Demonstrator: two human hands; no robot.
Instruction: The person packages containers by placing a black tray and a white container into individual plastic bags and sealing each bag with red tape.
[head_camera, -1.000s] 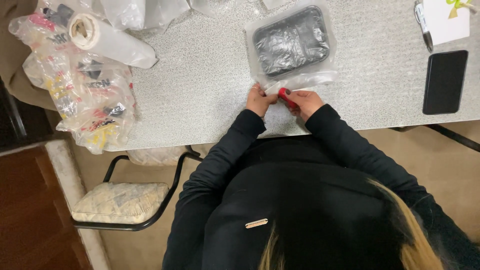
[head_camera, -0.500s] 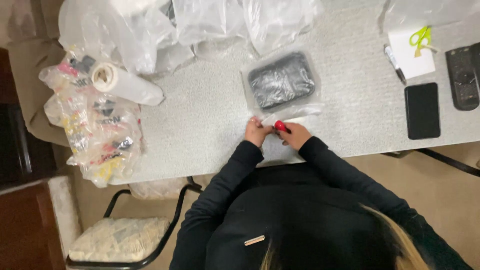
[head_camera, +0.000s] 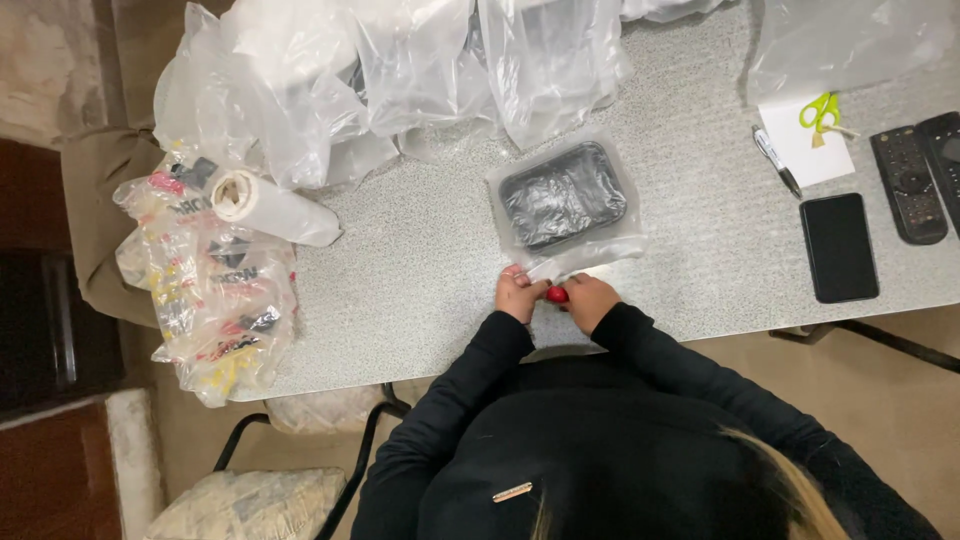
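Head view: both hands pinch the near edge of a bagged black tray

Head cam looks straight down on a person in black sleeves at a speckled grey tabletop (head_camera: 420, 260). Left hand (head_camera: 518, 296) & right hand (head_camera: 588, 300) sit close together at the near edge of the tabletop, fingers curled shut on the open end of a clear plastic bag (head_camera: 590, 250). A small red object (head_camera: 557, 294) shows between the two hands, touching both; can't tell what it is or which hand grips it. Inside the bag, just beyond the hands, lies a black rectangular tray (head_camera: 564, 193), flat, slightly turned.

Left side of tabletop: a white paper roll (head_camera: 270, 207) resting on a clear bag of small red/yellow/black packets (head_camera: 215, 290) that hangs over the edge. Far side: a heap of crumpled clear bags (head_camera: 400, 70). Right, well apart from the hands: a black phone (head_camera: 838, 247), a pen (head_camera: 776, 160), a white notepad (head_camera: 808, 150) w/ green scissors (head_camera: 820, 110) on it, and 2 black remotes (head_camera: 908, 183). A chair w/ pale cushion (head_camera: 250, 500) stands below left.
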